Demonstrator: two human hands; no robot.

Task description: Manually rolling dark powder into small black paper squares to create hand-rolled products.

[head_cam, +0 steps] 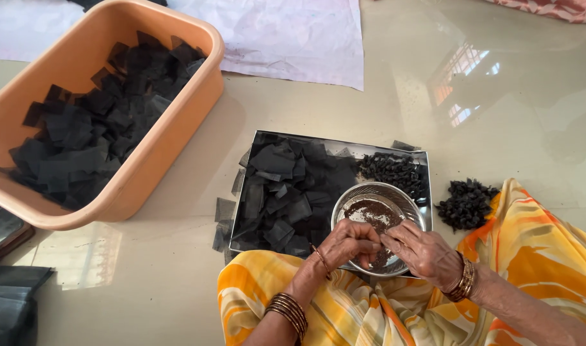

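Observation:
My left hand [345, 245] and my right hand [421, 248] meet fingertip to fingertip over a round steel bowl [405, 200] that holds brown granules [372, 213]. The fingers pinch something small and dark between them; I cannot tell what it is. The bowl rests on a steel tray [344, 143] covered with dark square leaf pieces [286, 189]. A heap of small dark rolled pieces [395, 172] lies at the tray's far right corner. Another such heap [466, 204] lies on the floor to the right.
An orange plastic tub [178, 128] with several dark leaf squares [88, 134] stands at the left. White paper [293, 38] lies at the back. A dark bag [11, 301] is at the bottom left. Yellow-orange cloth [530, 237] drapes over my lap.

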